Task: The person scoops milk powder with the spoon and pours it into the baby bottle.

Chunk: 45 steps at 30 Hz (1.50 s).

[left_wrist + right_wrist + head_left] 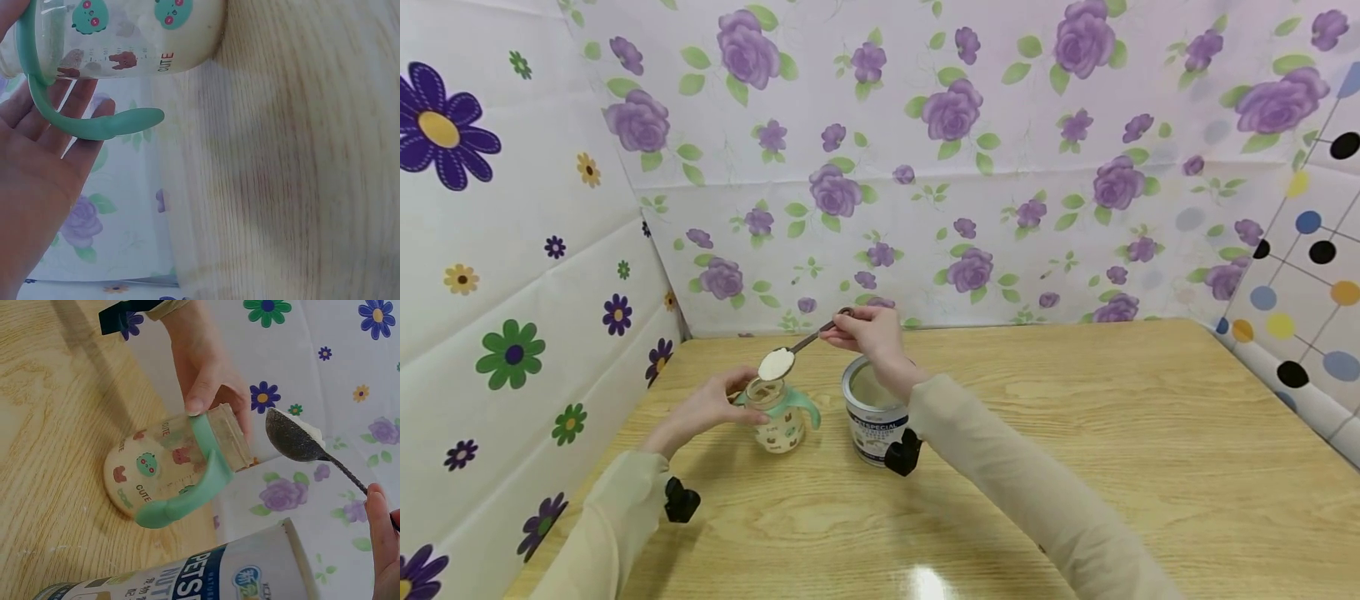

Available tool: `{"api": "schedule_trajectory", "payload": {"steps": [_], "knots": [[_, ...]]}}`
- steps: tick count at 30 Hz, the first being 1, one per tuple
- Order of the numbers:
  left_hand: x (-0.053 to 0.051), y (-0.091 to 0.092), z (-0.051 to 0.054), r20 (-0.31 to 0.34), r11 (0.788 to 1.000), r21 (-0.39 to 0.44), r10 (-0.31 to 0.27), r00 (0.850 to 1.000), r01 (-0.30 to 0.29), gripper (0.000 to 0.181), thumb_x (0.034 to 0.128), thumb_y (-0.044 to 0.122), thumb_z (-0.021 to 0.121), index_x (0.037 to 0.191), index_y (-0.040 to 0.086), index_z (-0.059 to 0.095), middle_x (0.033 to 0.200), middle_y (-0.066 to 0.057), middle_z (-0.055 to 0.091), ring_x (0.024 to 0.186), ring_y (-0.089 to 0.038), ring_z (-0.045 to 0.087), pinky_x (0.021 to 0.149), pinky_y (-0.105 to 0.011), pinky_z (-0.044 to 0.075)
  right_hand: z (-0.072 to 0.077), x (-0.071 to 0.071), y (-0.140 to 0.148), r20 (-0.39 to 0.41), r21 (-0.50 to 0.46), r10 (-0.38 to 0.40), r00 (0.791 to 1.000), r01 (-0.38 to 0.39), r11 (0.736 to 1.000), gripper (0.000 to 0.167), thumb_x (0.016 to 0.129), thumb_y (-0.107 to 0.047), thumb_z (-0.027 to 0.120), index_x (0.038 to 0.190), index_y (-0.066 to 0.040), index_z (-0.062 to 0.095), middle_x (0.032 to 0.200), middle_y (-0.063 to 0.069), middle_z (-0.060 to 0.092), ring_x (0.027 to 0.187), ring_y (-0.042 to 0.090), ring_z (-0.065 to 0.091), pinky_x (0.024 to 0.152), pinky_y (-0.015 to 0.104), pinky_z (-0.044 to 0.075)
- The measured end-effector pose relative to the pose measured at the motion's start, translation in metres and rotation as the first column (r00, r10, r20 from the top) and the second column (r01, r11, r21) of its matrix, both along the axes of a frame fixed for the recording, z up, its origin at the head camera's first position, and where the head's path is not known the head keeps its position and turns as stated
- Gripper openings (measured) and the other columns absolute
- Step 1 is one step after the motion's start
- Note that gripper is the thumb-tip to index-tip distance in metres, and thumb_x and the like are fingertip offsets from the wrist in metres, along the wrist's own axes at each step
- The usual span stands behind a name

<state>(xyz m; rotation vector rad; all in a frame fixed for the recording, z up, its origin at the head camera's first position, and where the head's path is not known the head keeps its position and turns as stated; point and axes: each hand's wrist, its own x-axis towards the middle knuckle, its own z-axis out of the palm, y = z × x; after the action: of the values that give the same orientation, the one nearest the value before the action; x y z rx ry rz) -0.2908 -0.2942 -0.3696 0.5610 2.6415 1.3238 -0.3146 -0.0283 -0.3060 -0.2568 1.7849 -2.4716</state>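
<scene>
My left hand (706,408) holds a clear baby bottle (784,433) near its neck; the bottle stands upright on the table and has no lid on. It has mint-green handles (94,127) and small printed animal faces. My right hand (874,335) pinches the handle of a dark metal spoon (294,442) heaped with white powder (776,364). The spoon's bowl hovers just over the bottle's mouth, apart from it in the right wrist view. Beneath my right hand an opened can (876,429) with a white and dark blue label stands right of the bottle.
The light wooden table (1075,417) stretches far to the right. A purple-flowered sheet (880,167) hangs behind it, a flower-print sheet (490,292) lines the left side, and a dotted sheet (1300,275) lines the right.
</scene>
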Motion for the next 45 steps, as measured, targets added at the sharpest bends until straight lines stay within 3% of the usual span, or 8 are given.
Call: {"api": "schedule_trajectory", "payload": {"steps": [4,11,15,21,31,38,45], "knots": [[0.001,0.003,0.003,0.023,1.0,0.009,0.002,1.0,-0.002,0.063,0.0718,0.021,0.078,0.125,0.005,0.048,0.112,-0.012,0.054,0.103,-0.029,0.047,0.084,-0.045,0.038,-0.002,-0.001,-0.004,-0.015,0.021,0.002,1.0,-0.001,1.0,0.012,0.086,0.004,0.057,0.092,0.014,0.061,0.078,0.023,0.063,0.07,0.026,0.065,0.066,0.03,0.051],[0.015,0.014,0.023,0.065,1.0,0.017,0.004,0.998,-0.005,0.059,0.0736,0.017,0.076,0.123,0.001,0.048,0.11,-0.015,0.054,0.1,-0.03,0.049,0.082,-0.043,0.04,-0.004,0.0,-0.011,-0.032,0.026,-0.009,0.999,0.01,1.0,0.011,0.086,0.004,0.058,0.09,0.013,0.062,0.075,0.022,0.063,0.069,0.026,0.065,0.065,0.03,0.051],[0.018,0.017,0.027,0.08,1.0,0.028,0.001,0.997,-0.003,0.055,0.0738,0.016,0.076,0.119,0.001,0.049,0.106,-0.014,0.055,0.097,-0.03,0.05,0.08,-0.041,0.041,-0.004,0.001,-0.015,-0.038,0.043,-0.004,0.999,0.006,0.999,0.01,0.086,0.004,0.058,0.09,0.012,0.062,0.073,0.021,0.063,0.067,0.026,0.065,0.065,0.03,0.051],[0.014,0.016,0.024,0.094,0.998,0.061,-0.012,0.995,0.006,0.052,0.0737,0.013,0.076,0.117,0.001,0.049,0.105,-0.014,0.055,0.098,-0.034,0.049,0.08,-0.043,0.041,-0.002,0.002,-0.017,-0.061,0.083,-0.008,0.998,0.013,0.996,0.012,0.086,0.003,0.058,0.093,0.011,0.063,0.073,0.02,0.063,0.067,0.025,0.065,0.064,0.029,0.051],[0.012,0.014,0.021,0.076,0.998,0.055,-0.016,0.997,0.012,0.051,0.0737,0.013,0.076,0.117,0.003,0.051,0.105,-0.011,0.056,0.096,-0.028,0.051,0.08,-0.041,0.041,-0.003,0.003,-0.024,-0.104,0.112,-0.004,0.995,0.015,0.994,0.014,0.085,0.005,0.058,0.097,0.01,0.063,0.072,0.019,0.063,0.064,0.025,0.065,0.062,0.029,0.052],[-0.005,0.003,0.0,0.067,0.999,0.053,-0.013,0.998,0.01,0.054,0.0722,0.017,0.077,0.118,0.005,0.051,0.107,-0.01,0.055,0.098,-0.027,0.05,0.08,-0.041,0.041,-0.001,0.006,-0.031,-0.156,0.166,0.013,0.988,0.013,0.986,0.011,0.085,0.006,0.058,0.094,0.011,0.063,0.07,0.017,0.063,0.065,0.028,0.064,0.06,0.028,0.052],[-0.006,0.001,-0.003,0.071,0.999,0.051,-0.012,0.997,0.009,0.056,0.0708,0.023,0.078,0.117,0.008,0.051,0.106,-0.01,0.056,0.096,-0.026,0.052,0.079,-0.041,0.041,-0.003,0.008,-0.04,-0.221,0.23,0.023,0.975,0.03,0.973,0.007,0.085,0.006,0.058,0.088,0.009,0.064,0.066,0.015,0.062,0.068,0.034,0.063,0.058,0.026,0.052]]}}
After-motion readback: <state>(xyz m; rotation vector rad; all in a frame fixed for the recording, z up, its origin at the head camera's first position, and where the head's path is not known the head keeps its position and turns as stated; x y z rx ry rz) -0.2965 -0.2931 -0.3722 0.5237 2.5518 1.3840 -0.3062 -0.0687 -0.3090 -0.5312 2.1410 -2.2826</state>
